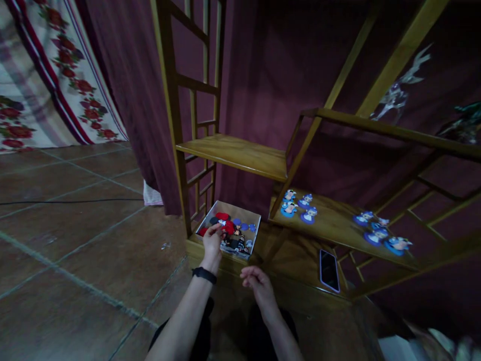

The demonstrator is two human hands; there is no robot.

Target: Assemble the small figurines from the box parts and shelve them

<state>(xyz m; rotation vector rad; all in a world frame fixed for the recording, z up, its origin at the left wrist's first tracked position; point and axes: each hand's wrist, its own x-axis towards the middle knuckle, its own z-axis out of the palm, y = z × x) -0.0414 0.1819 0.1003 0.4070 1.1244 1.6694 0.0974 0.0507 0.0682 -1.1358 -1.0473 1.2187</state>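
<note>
My left hand, a dark band at its wrist, reaches over the near left side of a shallow cardboard box. Its fingers are pinched together at a small figurine among red round bases; the exact grip is partly hidden. Inside the box lie several small figurines on red, purple and black bases, such as a purple base and dark figures. My right hand hovers in front of the box, its fingers loosely curved and apart from the thumb, with nothing visible in them.
A wooden shelf unit stands ahead. Several figurines on blue and purple bases stand on its middle-right board, with more farther right. A phone rests on the bottom board. Glass ornaments sit higher up. A cable crosses the floor.
</note>
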